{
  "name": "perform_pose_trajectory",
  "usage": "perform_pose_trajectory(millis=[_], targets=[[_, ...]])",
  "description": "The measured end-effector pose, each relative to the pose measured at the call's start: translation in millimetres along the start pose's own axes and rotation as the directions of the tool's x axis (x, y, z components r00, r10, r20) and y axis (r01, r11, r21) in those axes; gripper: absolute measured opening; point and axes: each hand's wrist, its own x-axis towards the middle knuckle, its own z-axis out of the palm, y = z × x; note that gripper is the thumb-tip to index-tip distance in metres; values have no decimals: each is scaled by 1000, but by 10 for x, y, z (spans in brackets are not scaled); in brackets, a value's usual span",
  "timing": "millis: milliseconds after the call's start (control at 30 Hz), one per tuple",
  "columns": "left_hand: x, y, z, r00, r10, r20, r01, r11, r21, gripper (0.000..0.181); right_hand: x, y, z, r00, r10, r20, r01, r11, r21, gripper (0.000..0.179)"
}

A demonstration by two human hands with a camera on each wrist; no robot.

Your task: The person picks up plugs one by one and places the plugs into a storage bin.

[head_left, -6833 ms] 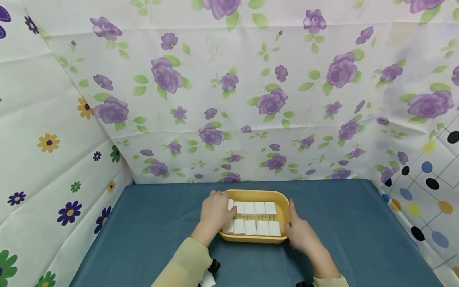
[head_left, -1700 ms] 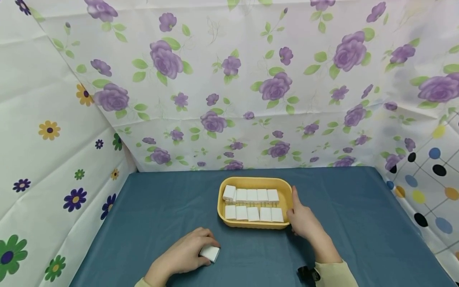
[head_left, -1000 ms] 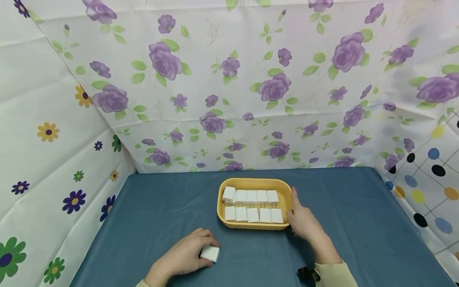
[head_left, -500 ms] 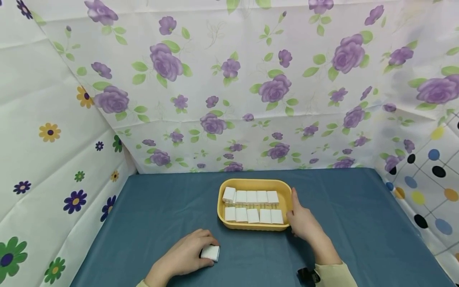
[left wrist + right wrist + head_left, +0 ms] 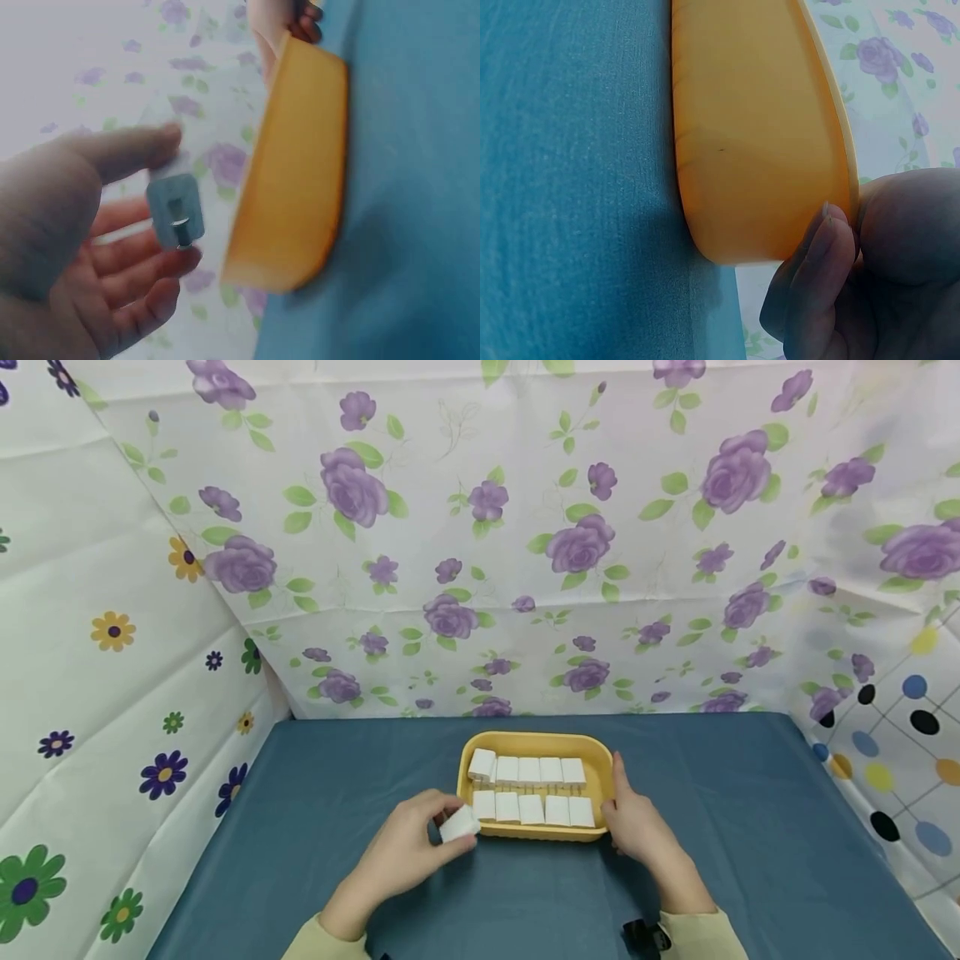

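My left hand point(image 5: 405, 847) pinches a wall hook point(image 5: 459, 824) between thumb and fingers, at the near left corner of the yellow tray point(image 5: 536, 743). In the left wrist view the wall hook point(image 5: 176, 210) shows a small rectangular plate with a metal hook on its face. Inside the tray, several similar white-backed hooks point(image 5: 531, 810) lie in two rows, metal parts toward the middle; the back-left one point(image 5: 482, 765) sits slightly askew. My right hand point(image 5: 641, 831) grips the tray's right end, and its curled fingers point(image 5: 821, 277) touch the outer wall in the right wrist view.
The tray stands on a table with a dark blue cloth point(image 5: 337, 785), near its back edge. Behind rises a flowered curtain point(image 5: 450, 527), with patterned sheets at left and right. A black strap piece point(image 5: 645, 937) is by the right sleeve.
From low at the front, the left hand has carried its wall hook forward and right, up to the tray's near left corner. Earlier, that hand was over the tray's left end. The right hand stays.
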Motion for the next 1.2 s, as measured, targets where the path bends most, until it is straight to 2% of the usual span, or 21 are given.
perform_pose_trajectory(millis=[133,267,400,467,533,633,767,833,900,1033,1100,1200], targets=[[269,138,65,993,-30,-115,28,999,-21,38,17,6,-14,1000,9,-1,-9,1000,-5,80],[582,222,209,987,-43,-157,43,999,-3,42,30,23,-27,1000,9,-2,-9,1000,-3,80],[914,306,408,984,-81,-157,106,982,155,48,40,35,-41,1000,10,-1,-10,1000,2,80],[1068,335,511,985,-98,-143,133,957,259,46,39,43,-47,1000,16,-1,-16,1000,0,80],[1200,337,610,987,-98,-128,139,921,365,45,33,52,-50,1000,18,-2,-18,1000,-2,80],[1340,296,739,990,-89,-106,131,851,509,43,12,64,-45,1000,10,3,-10,1000,-3,80],[1413,217,848,992,-85,-94,126,761,636,42,-10,90,-16,1000,10,3,-10,1000,5,80],[1403,186,867,992,-104,-77,129,737,664,44,-19,96,0,1000,14,6,-14,1000,10,80],[1379,164,858,991,-124,-54,128,731,670,50,-23,95,9,1000,20,9,-20,1000,15,80],[1321,156,757,987,-160,22,113,782,614,59,-8,78,9,1000,12,5,-12,1000,19,80],[1308,157,689,985,-161,56,99,808,581,58,4,62,6,1000,10,1,-10,1000,16,80],[1308,150,613,983,-158,96,77,823,563,50,17,37,10,1000,14,0,-14,1000,15,80]])
